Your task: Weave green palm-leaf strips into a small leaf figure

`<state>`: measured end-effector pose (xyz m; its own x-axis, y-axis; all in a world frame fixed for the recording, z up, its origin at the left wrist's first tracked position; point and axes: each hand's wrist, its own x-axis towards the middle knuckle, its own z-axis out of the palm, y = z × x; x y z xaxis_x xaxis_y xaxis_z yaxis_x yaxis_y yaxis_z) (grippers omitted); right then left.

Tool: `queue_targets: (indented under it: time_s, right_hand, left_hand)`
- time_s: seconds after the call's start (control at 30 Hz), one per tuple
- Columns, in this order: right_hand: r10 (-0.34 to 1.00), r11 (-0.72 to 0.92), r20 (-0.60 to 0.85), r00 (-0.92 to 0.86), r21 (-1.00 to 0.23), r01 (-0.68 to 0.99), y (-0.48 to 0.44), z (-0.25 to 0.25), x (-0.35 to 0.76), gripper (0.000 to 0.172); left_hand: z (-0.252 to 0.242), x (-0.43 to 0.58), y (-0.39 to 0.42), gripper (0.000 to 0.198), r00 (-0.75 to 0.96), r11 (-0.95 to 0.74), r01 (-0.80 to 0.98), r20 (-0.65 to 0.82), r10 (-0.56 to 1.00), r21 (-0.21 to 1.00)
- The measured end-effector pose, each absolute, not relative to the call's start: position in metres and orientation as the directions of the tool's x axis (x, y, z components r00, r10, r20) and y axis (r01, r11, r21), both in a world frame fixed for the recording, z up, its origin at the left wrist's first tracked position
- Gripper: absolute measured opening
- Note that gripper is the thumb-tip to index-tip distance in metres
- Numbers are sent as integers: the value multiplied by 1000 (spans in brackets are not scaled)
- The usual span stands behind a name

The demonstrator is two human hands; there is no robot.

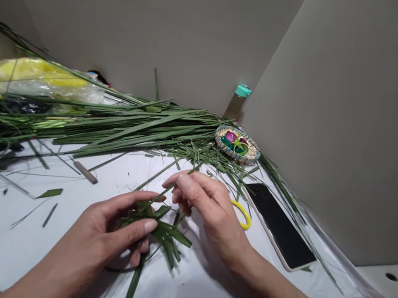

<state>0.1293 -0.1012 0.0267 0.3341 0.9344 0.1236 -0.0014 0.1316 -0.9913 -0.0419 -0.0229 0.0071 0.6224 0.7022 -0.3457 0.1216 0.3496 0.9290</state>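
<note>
A folded bunch of green leaf strips (pixel 169 237) is in my left hand (pixel 120 229), pinched between thumb and fingers, its cut ends fanning out to the right and one longer end hanging down. My right hand (pixel 203 198) is closed just above and to the right of it, thumb against fingers on a thin leaf strip (pixel 168 191) that slants up out of the bunch. My left fingers and palm hide part of the bunch.
Long green leaves (pixel 143 127) lie heaped across the back of the white-covered table (pixel 78 211). A small woven basket (pixel 219 144) rests on their right end, before a bottle (pixel 235 105). A phone (pixel 280 226) and a yellow ring-shaped handle (pixel 244 217) lie right; a plastic bag (pixel 44 77) is left.
</note>
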Motion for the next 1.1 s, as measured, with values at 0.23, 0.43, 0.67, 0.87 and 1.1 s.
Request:
queue_targets:
  time_s: [0.23, 0.43, 0.67, 0.87, 1.1]
  right_hand:
    - [907, 144, 175, 382, -984, 107, -101, 23, 124, 23]
    - [924, 127, 123, 363, -992, 14, -98, 14, 123, 26]
    - [937, 59, 62, 344, -998, 18, -99, 13, 119, 38]
    - [933, 29, 22, 360, -999, -15, -96, 5, 119, 25]
    - [931, 23, 13, 366, -999, -22, -97, 2, 114, 31]
  left_hand:
    - [11, -41, -30, 40, 672, 415, 111, -376, 638, 903]
    - [11, -45, -29, 26, 760, 491, 76, -370, 535, 868]
    - [13, -41, -25, 19, 754, 715, -16, -461, 468, 699]
    - [16, -40, -24, 23, 694, 723, -11, -515, 503, 691]
    - [16, -43, -26, 23, 711, 705, 14, -503, 491, 709]
